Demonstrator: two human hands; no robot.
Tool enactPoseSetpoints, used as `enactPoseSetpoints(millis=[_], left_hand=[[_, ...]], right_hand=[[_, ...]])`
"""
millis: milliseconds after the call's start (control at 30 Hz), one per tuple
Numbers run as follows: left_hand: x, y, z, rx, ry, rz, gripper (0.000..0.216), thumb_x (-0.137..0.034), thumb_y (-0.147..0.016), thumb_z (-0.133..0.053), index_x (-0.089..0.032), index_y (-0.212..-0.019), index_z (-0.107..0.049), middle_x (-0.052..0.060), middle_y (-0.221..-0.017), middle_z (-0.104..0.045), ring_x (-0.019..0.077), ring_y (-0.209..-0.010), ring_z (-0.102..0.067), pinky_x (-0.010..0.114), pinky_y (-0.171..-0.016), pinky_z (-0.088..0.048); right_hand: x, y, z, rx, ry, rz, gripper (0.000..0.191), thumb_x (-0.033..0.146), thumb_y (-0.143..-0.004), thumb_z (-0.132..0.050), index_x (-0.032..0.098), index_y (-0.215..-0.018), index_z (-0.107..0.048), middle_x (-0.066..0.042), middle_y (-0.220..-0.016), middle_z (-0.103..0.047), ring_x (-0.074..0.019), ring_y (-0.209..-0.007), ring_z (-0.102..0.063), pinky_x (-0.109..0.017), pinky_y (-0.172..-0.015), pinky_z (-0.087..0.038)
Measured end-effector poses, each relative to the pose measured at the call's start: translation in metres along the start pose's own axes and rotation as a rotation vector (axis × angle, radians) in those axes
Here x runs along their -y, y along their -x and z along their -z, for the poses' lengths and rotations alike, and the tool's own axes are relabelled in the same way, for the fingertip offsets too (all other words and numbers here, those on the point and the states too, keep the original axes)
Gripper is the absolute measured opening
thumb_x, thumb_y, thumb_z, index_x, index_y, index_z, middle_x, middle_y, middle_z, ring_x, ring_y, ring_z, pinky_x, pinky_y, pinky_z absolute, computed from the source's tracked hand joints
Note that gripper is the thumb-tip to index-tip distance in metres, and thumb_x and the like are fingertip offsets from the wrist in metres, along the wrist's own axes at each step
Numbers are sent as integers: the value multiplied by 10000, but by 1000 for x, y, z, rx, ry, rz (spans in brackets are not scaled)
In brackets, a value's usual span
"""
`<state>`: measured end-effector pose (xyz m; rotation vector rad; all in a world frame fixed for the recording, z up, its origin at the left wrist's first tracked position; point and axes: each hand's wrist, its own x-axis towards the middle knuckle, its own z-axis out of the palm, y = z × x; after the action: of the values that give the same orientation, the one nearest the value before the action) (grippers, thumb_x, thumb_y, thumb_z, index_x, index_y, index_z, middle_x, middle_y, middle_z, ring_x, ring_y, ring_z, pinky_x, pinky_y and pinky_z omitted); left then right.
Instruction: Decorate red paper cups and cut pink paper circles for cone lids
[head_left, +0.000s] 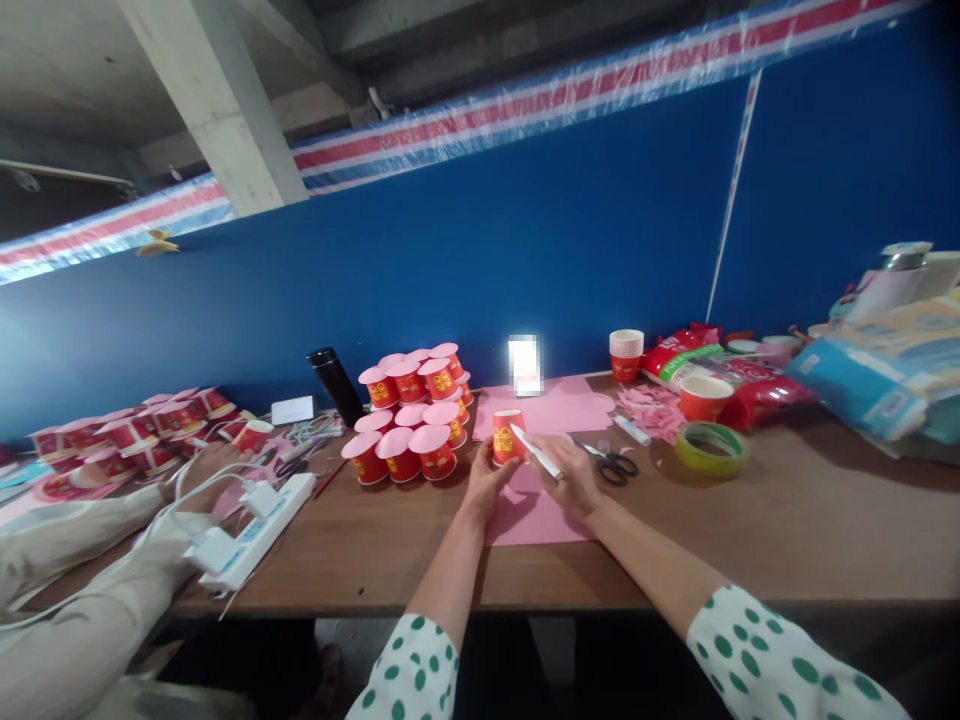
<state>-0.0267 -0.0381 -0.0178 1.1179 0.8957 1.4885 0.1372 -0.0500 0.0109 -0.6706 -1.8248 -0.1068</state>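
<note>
Holding the likely crushable red paper cup [508,432] low, my left hand [490,482] is half-closed; my right hand [574,475] pinches a slim white pen [543,460].

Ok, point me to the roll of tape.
In the head view, the roll of tape lies on the table, right of the scissors and the right hand, just in front of a red cup.

One camera sits on the person's head. It looks ahead and a bit down, over the table [825,530] to the blue wall [525,250]. The left hand [491,478] and right hand [570,478] are near, below the middle. The dim roof [67,70] looks far, maybe.
</note>
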Motion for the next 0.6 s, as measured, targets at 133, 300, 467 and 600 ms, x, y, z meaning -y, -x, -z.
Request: enactPoseSetpoints(millis=[133,300,467,600], left_hand=[[-1,0,0,1,-22,3,604,-267,-601,-811,-215,-1141,-545,74,-1033,-660,161,-836,-629,313,-789,-468],[-2,1,0,0,-40,7,595,-279,-607,-805,-218,-1137,-542,64,-1011,-658,146,-781,-623,291,-733,-466],[1,0,0,-26,-2,7,606,-274,-584,-817,-225,-1124,-548,56,-1028,-653,145,-797,-623,291,-750,-470],[2,-1,1,-19,-8,19,607,-276,-585,-816,-228,-1128,-548,53,-1010,-657,149,-796,-627,285,-734,-478]], right_hand=[[1,-1,1,-5,-1,3,270,231,-894,-498,221,-1151,-580,-80,-1008,-700,-209,-911,-665,-353,-819,-544],[2,-2,2,-12,6,18,262,211,-893,-504,215,-1144,-576,-79,-1003,-700,-202,-909,-662,-343,-817,-541],[1,-1,2,-29,20,9,251,230,-898,-501,212,-1133,-586,-79,-985,-703,-204,-891,-667,-343,-799,-549],[0,-1,2,-36,8,-7,257,220,-896,-500,212,-1140,-583,-80,-1005,-699,-204,-906,-664,-342,-806,-548]])
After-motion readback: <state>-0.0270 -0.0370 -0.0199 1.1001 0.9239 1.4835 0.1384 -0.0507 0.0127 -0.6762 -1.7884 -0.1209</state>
